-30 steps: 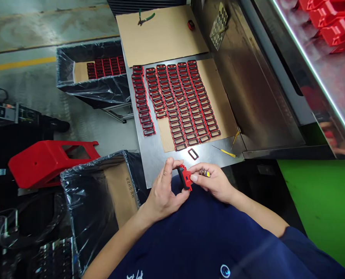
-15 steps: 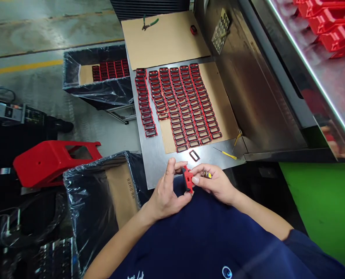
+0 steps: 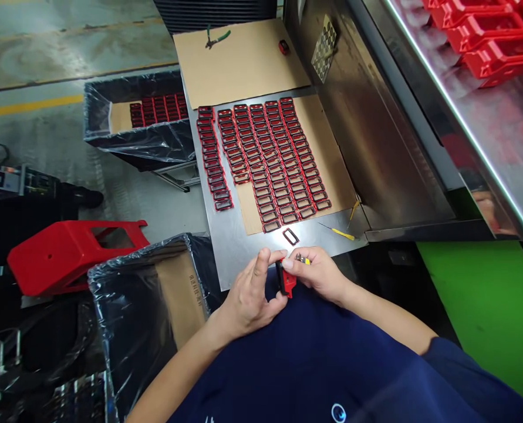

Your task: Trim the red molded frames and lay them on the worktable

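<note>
My left hand (image 3: 251,294) grips a small red and black plastic part (image 3: 289,281) between its fingertips and thumb, in front of my body. My right hand (image 3: 320,274) is closed at the part's upper end, its thumb and fingertips against it. Tucked in the right fingers is a small metal tool with a yellow end (image 3: 304,259); its working tip is hidden. Just beyond the hands, a single red and black frame (image 3: 290,236) lies on the metal table (image 3: 226,258). Rows of similar frames (image 3: 267,155) cover a cardboard sheet behind it.
Two yellow-handled picks (image 3: 343,234) lie at the table's right edge. Green-handled cutters (image 3: 217,39) rest on the far cardboard. Plastic-lined bins (image 3: 147,143) stand at the left, near a large red housing (image 3: 74,255). More red housings (image 3: 492,47) sit on the right-hand metal shelf.
My right thumb and fingers have shifted from the middle of the red and black part to its upper end. The part has turned slightly in my left hand. The view has shifted a little.
</note>
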The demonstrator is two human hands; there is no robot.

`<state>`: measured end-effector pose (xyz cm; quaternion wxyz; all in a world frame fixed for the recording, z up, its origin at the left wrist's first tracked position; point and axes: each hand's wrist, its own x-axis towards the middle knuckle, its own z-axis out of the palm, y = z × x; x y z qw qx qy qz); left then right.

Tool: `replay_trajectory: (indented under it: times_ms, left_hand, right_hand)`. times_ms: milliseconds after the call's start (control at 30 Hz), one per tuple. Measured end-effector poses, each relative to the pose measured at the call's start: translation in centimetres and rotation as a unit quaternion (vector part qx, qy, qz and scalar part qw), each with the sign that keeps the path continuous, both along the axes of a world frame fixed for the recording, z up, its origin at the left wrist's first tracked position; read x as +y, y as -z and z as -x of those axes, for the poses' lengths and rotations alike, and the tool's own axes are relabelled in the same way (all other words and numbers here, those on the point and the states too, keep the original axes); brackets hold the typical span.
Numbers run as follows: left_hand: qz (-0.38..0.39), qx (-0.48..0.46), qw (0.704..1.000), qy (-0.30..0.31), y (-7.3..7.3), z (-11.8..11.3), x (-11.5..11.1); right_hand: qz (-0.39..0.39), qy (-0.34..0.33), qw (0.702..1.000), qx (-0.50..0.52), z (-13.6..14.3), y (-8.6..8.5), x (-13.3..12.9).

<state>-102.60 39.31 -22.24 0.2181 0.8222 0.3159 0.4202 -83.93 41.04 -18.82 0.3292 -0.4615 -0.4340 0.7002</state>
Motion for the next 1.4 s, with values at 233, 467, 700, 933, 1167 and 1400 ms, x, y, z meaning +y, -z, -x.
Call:
replay_trajectory:
  times_ms: [233,467,700,933,1167,1400]
  left_hand:
    - [0.026,0.007,0.999,-0.018,0.5,0.1,-0.5]
    - [-0.009,-0.020,1.000,-0.003,0.4,0.0,-0.4]
    - [-0.079,-0.032,0.996,-0.006,-0.3,0.4,0.0]
    - [-0.128,0.013,0.992,0.014,-0.4,1.0,0.4]
    - [0.031,-0.067,0.997,0.019,-1.0,0.4,-0.3]
    - [0.258,-0.109,0.960,-0.021,-0.5,-0.2,-0.8]
  right_hand:
    - [0.006,0.023,1.000,0.001,-0.4,0.9,-0.4]
    - [0.001,-0.003,1.000,0.031,-0.6,0.3,-0.4]
    - [0.031,-0.035,0.995,0.088,-1.1,1.3,-0.2]
    - [-0.043,-0.016,0.998,0.036,-1.2,1.2,-0.5]
    - [0.047,-0.055,0.990,0.119,-1.4,1.6,-0.4]
    - [0.151,-0.021,0.976,0.153,-0.9,2.2,-0.2]
